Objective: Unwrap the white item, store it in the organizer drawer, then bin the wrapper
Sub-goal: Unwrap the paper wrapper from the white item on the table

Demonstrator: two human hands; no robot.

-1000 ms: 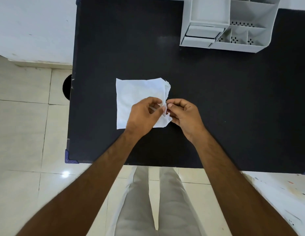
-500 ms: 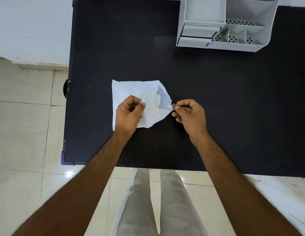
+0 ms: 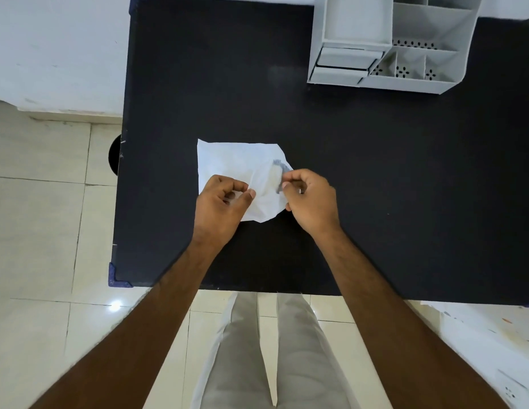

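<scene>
Both hands pinch the wrapper [image 3: 239, 169] on the table [image 3: 375, 187]: our left hand [image 3: 222, 202] its middle, right hand [image 3: 312, 199] its torn edge. White item unseen inside; organizer drawer [image 3: 344, 59] and binning remain.

Black table [image 3: 375, 187] set against white wall [image 3: 56, 48]; pale tiled floor [image 3: 42, 231] lit by ceiling-light glare [image 3: 116, 305].

The crinkled thin wrapper [image 3: 239, 166] was white, with a patch of grey print at its right edge. It lay on a matte black tabletop [image 3: 375, 187] whose near left corner had a blue cap [image 3: 115, 278]. The plastic compartment organizer [image 3: 405, 48] at the far right edge was pale grey, with dark flower-shaped perforations in its compartment floors.
</scene>
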